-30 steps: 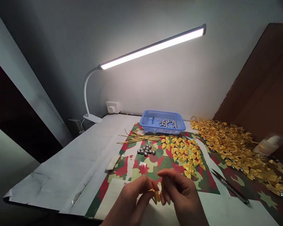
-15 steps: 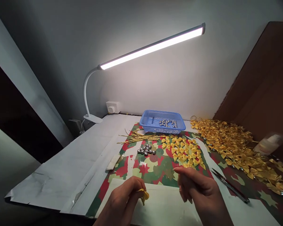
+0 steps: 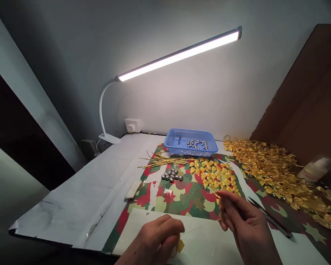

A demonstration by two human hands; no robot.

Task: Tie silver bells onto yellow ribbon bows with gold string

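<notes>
Yellow ribbon (image 3: 181,245), smooth and mostly hidden, shows in a small fold below the bent fingers of my left hand (image 3: 160,235), which is closed on it, low over a plain pale sheet (image 3: 201,235). To the right, my right hand (image 3: 238,219) is half curled, thumb and forefinger near each other; whether a fine strand lies between them I cannot tell. Right of it rest slender, pointed metal tweezers (image 3: 273,219).

Beyond the pale sheet spreads glossy paper (image 3: 179,200) patterned in red and green. It bears round, mirror-bright silver beads (image 3: 171,177) in a cluster, satiny yellow bows (image 3: 216,175) to their right, and, farther, thin, straight gold strands (image 3: 165,161). At far right, a crinkled golden heap (image 3: 281,173) slopes along the table. Farther back stands a blue plastic basket (image 3: 190,151), mesh-walled, with silver beads inside.
</notes>
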